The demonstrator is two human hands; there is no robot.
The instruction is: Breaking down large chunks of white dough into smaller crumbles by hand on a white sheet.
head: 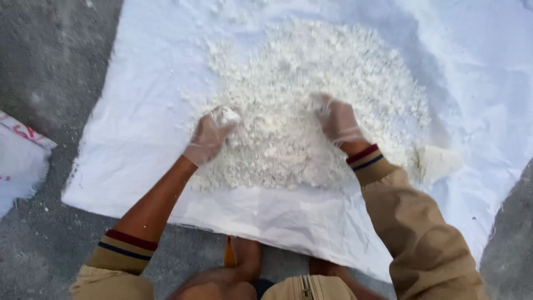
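A person crouches over a heap of white crumbly powder (pixel 311 105) spread on a white woven sheet (pixel 139 139) laid on the grey concrete floor (pixel 50 72), both hands in thin see-through gloves. The left hand (pixel 211 136) has its grip curled shut on a small clump of the powder, which shows white between the fingertips (pixel 227 115); the rest of the heap lies just beyond and to the right of that grip. The right hand (pixel 337 119) rests flat on the heap with its grip spread wide and holding nothing, fingers pressed into the powder, which surrounds it on every side. A tan sleeve with dark red and blue cuff bands (pixel 366 158) covers the right forearm, while the left sleeve is pushed up to the elbow. Well to the left of the left grip, the corner of a second white sack with red markings (pixel 19 161) lies on the floor
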